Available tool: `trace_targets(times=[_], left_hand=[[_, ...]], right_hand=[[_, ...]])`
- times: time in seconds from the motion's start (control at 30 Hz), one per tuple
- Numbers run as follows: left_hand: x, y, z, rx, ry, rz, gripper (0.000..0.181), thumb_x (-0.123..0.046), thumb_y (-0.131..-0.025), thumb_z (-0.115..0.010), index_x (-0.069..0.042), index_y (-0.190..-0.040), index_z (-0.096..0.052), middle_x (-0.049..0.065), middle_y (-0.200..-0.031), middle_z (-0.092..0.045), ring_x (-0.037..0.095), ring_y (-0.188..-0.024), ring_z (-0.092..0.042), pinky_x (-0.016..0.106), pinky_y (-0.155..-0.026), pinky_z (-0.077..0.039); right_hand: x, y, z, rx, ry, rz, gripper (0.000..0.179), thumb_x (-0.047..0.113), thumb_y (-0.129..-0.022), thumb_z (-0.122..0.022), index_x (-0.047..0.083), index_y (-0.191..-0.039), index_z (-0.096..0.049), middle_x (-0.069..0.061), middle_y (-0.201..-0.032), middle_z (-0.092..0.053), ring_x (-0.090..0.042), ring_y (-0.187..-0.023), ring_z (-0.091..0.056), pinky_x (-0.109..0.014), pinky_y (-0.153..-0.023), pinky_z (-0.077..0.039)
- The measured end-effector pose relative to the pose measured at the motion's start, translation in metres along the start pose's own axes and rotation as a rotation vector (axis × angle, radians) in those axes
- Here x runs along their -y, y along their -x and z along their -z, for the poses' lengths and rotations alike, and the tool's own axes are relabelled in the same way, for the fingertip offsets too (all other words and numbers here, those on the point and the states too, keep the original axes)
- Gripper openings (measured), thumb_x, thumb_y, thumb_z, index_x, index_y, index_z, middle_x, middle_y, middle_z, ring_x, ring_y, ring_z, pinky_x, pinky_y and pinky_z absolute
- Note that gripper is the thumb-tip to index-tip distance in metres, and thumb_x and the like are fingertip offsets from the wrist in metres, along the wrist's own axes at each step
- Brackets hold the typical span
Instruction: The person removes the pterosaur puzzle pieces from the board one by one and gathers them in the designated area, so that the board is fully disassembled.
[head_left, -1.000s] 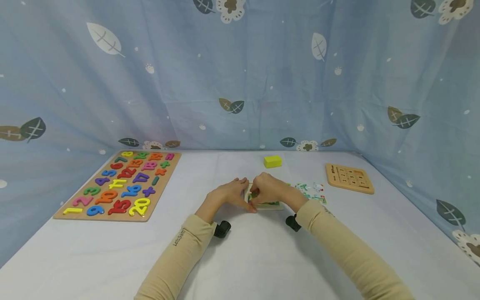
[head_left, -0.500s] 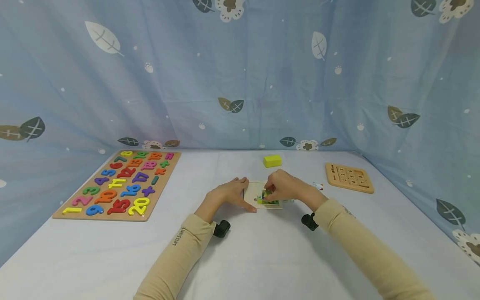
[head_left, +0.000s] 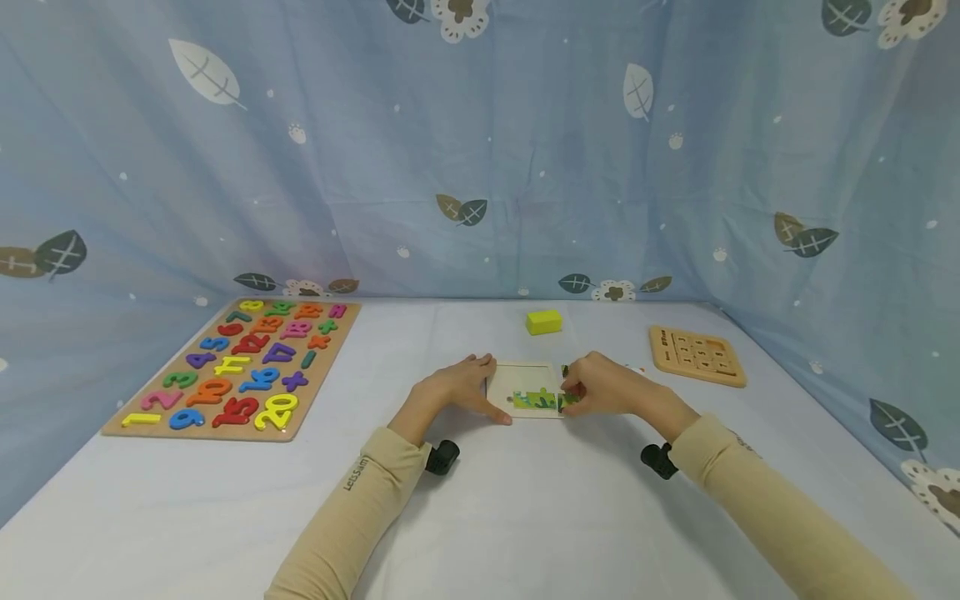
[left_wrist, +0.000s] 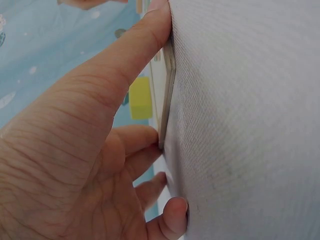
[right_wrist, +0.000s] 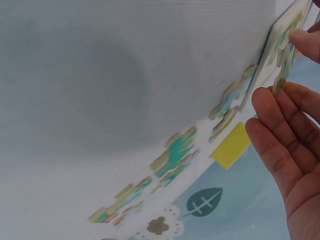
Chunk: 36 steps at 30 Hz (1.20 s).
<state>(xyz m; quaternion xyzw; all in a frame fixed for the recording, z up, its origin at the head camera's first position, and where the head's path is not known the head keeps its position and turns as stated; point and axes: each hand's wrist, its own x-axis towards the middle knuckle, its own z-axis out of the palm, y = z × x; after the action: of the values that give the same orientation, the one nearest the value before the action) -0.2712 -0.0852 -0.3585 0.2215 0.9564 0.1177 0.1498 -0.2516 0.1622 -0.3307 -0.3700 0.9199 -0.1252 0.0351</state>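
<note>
A small pale wooden puzzle tray point(head_left: 523, 374) lies mid-table, with green picture pieces point(head_left: 534, 401) along its near side. My left hand point(head_left: 459, 390) rests at its left edge, thumb and fingers spread; in the left wrist view the thumb point(left_wrist: 135, 47) and a fingertip touch the tray's edge point(left_wrist: 169, 85). Over the tray's right edge, my right hand point(head_left: 613, 387) pinches a green jigsaw piece point(head_left: 567, 401) between thumb and fingers. In the right wrist view that piece point(right_wrist: 281, 82) stands tilted by the fingertips, partly covered by them.
Several loose jigsaw pieces point(right_wrist: 176, 155) lie right of the tray, mostly hidden behind my right hand in the head view. A yellow block point(head_left: 543, 322) stands behind the tray. A number board point(head_left: 318, 367) lies at left, a wooden number-tile puzzle point(head_left: 697, 357) at right.
My right hand has moved right from the tray's left part to its right edge, pinching a green piece. More of the tray shows. The left hand stays at the tray's left edge.
</note>
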Motion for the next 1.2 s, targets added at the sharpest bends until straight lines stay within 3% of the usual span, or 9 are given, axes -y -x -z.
trace_targets(times=[0.57, 0.97, 1.2], left_hand=[[0.001, 0.001, 0.001, -0.002, 0.004, 0.000, 0.107, -0.057, -0.077, -0.072, -0.007, -0.154, -0.019, 0.007, -0.162, -0.016, 0.030, -0.150, -0.014, 0.052, -0.118, -0.022], [0.001, 0.001, 0.001, 0.000, 0.000, 0.007, 0.106, -0.058, -0.077, -0.072, -0.008, -0.154, -0.019, 0.006, -0.162, -0.016, 0.029, -0.150, -0.014, 0.050, -0.118, -0.022], [0.002, 0.002, 0.000, 0.002, 0.007, 0.001, 0.106, -0.057, -0.077, -0.072, -0.009, -0.154, -0.019, 0.006, -0.162, -0.015, 0.030, -0.150, -0.013, 0.050, -0.119, -0.022]], right_hand=[[-0.009, 0.020, -0.011, -0.007, -0.060, 0.017, 0.015, 0.012, -0.076, -0.077, 0.010, -0.067, -0.064, 0.002, -0.063, -0.049, -0.002, -0.059, -0.039, -0.016, -0.052, -0.035], [-0.011, 0.023, -0.014, -0.005, -0.082, 0.019, 0.009, 0.013, -0.076, -0.077, 0.006, -0.081, -0.074, 0.001, -0.068, -0.052, -0.002, -0.060, -0.041, -0.017, -0.052, -0.036], [-0.012, 0.022, -0.011, -0.012, -0.042, 0.031, 0.027, 0.015, -0.075, -0.078, -0.003, -0.094, -0.074, 0.001, -0.068, -0.054, -0.001, -0.060, -0.041, -0.017, -0.053, -0.038]])
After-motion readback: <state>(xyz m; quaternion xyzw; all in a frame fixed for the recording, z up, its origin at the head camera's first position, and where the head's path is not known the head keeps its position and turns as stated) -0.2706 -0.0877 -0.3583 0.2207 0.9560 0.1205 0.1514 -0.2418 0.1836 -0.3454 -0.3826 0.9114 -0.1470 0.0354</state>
